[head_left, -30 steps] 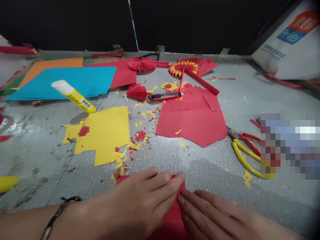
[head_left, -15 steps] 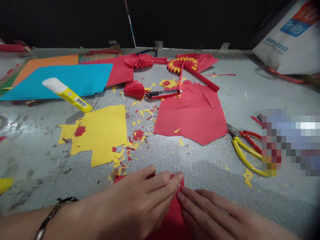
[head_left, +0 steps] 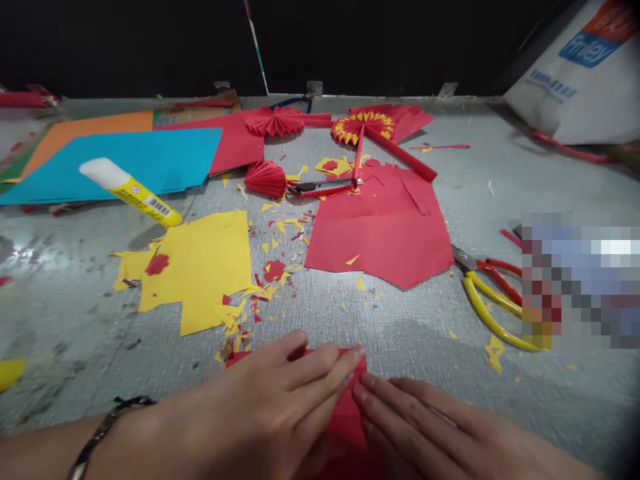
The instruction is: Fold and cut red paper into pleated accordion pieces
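A sheet of red paper (head_left: 350,427) lies at the bottom middle of the head view, mostly covered by my hands. My left hand (head_left: 280,400) is across it, fingers together and pressed down, the fingertips at its upper right corner. At the right edge of the sheet, my right hand (head_left: 425,427) presses with its fingers held together and bears on that edge. The thumbs are hidden. Just beyond my left hand lie yellow and red paper scraps (head_left: 237,313). A cut yellow sheet (head_left: 215,260) is further left, with a red flower cutout (head_left: 158,265) on it.
A yellow glue stick (head_left: 145,200) is by blue sheets (head_left: 150,160). Beyond are pleated red rosettes (head_left: 274,122), a box cutter (head_left: 320,187) and a cut red sheet (head_left: 380,233). Scissors (head_left: 487,300) with red and yellow handles lie right. A white bag (head_left: 565,87) stands back right.
My hands and the red paper stay nearly in place. The whole view has shifted very slightly; the other things have not moved on the table.
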